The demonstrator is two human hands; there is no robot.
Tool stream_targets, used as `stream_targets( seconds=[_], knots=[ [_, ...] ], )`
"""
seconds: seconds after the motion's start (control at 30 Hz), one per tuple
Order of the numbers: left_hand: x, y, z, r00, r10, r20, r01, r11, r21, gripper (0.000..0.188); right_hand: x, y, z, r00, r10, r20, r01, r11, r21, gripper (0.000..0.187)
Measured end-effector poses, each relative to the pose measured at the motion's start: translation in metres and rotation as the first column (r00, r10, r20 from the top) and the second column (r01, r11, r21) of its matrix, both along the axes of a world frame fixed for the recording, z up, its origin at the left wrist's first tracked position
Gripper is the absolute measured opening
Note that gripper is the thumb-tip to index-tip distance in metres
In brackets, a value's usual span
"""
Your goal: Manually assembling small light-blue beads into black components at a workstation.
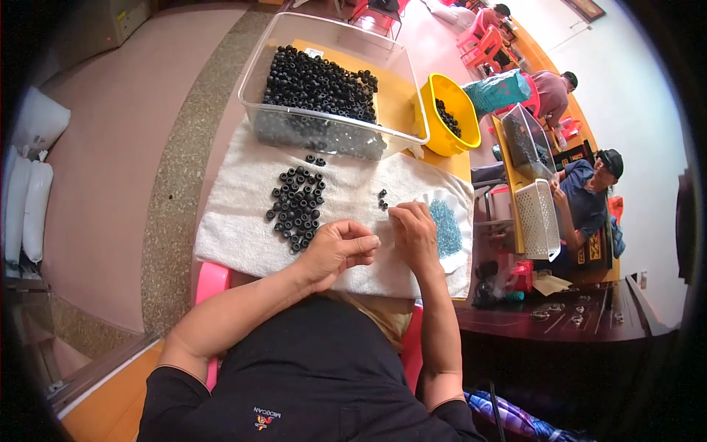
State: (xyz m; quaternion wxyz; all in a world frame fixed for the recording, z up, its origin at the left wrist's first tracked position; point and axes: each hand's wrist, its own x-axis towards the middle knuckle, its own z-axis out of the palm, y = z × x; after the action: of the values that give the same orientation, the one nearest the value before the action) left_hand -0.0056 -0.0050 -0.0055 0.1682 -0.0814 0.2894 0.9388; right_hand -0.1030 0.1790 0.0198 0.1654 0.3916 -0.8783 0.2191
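Over the white towel point(237, 221), my left hand point(339, 252) is closed in a pinch, thumb against the fingers; anything between them is too small to make out. Just to its right, my right hand point(417, 234) has its fingertips bent together, and what they hold, if anything, cannot be seen. A few small black parts point(383, 200) lie on the towel beyond the right fingertips. Small black ring-like caps with holes point(297, 206) form a loose heap beyond my left hand. Right of my right hand, tiny blue pieces point(445, 228) lie on a white scallop-edged sheet point(462, 258).
A clear plastic bin point(254, 96) with many black caps stands at the towel's far edge. Beside it is a yellow tub point(471, 140) with more caps. To the right, a person point(589, 188) sits by a white perforated basket point(536, 221). Other people sit farther back.
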Motion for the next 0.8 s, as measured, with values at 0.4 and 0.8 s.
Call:
stream_targets(
  seconds=[0.4, 0.8],
  knots=[
    [0.002, 0.000, 0.002, 1.000, 0.016, -0.017, -0.018, 0.996, -0.085, 0.013, 0.044, -0.002, 0.014, 0.652, 0.274, 0.707, 0.132, 0.877, -0.461, 0.008],
    [0.003, 0.002, -0.002, 0.991, -0.047, -0.126, 0.029, 0.989, -0.145, 0.010, 0.041, 0.004, 0.010, 0.548, 0.420, 0.724, 0.054, 0.845, -0.532, 0.008]
  ],
)
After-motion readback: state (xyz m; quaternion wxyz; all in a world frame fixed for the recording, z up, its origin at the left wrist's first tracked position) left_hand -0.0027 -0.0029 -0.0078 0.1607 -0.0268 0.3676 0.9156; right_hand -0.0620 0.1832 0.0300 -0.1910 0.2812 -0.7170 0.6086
